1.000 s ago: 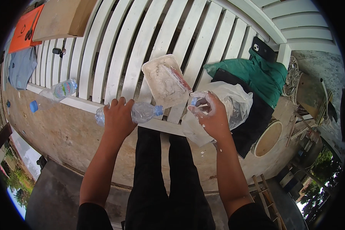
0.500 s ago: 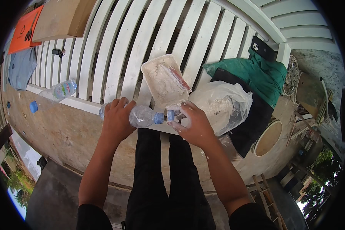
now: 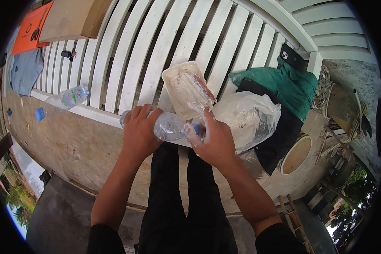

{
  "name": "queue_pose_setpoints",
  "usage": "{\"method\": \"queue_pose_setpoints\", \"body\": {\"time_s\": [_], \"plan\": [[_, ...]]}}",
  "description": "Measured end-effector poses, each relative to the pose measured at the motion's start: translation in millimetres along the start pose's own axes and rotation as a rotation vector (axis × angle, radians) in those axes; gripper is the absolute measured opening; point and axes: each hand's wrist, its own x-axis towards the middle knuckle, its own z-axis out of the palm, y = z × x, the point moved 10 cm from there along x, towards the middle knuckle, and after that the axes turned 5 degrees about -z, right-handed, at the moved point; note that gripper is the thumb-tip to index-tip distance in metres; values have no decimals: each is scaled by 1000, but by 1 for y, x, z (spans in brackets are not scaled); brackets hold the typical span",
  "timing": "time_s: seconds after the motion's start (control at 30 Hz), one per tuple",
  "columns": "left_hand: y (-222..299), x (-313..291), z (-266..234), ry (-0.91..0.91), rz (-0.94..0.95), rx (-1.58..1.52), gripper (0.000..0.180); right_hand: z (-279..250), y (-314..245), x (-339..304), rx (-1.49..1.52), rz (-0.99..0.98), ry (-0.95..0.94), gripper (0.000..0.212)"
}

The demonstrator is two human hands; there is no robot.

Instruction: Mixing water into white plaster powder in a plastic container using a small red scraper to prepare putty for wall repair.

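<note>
A clear plastic bottle (image 3: 169,127) lies sideways above the near edge of the white slatted bench, its neck toward my right. My left hand (image 3: 142,129) is wrapped round its body. My right hand (image 3: 216,137), its fingers smeared with white paste, closes on the blue cap (image 3: 194,128) at the neck. The fingers partly hide the cap, so how far it sits on the neck cannot be made out. Just beyond my hands rests a shallow tub (image 3: 182,101) of white paste, with a reddish, paste-coated strip (image 3: 203,86) lying in it.
Right of the tub, an open plastic bag (image 3: 245,120) of whitish powder lies on green and black cloth (image 3: 279,86). A phone (image 3: 290,57) sits behind. Leftward are another bottle (image 3: 74,96) with a blue cap, keys (image 3: 67,54), a cardboard box (image 3: 74,19) and an orange sheet (image 3: 29,31) with scissors.
The right hand has brought the blue cap from just off the bottle's mouth onto the neck. Its fingers have closed in around it. The left hand keeps its hold on the bottle.
</note>
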Motion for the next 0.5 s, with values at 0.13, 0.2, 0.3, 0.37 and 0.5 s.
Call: {"method": "queue_pose_setpoints", "body": {"time_s": [0.13, 0.2, 0.3, 0.37, 0.5], "plan": [[0, 4, -8, 149, 7, -89, 51, -9, 3, 6, 84, 114, 90, 57], [-4, 6, -16, 211, 4, -134, 52, -22, -4, 9, 297, 142, 132, 40], [-28, 11, -22, 271, -122, -524, 57, -65, 9, 15, 231, 29, 377, 36], [-53, 7, -25, 413, -128, -870, 57, -69, 18, 24, 98, 39, 378, 37], [-93, 6, -8, 458, -265, -918, 63, -55, 36, 33, -250, -167, 390, 42]]}}
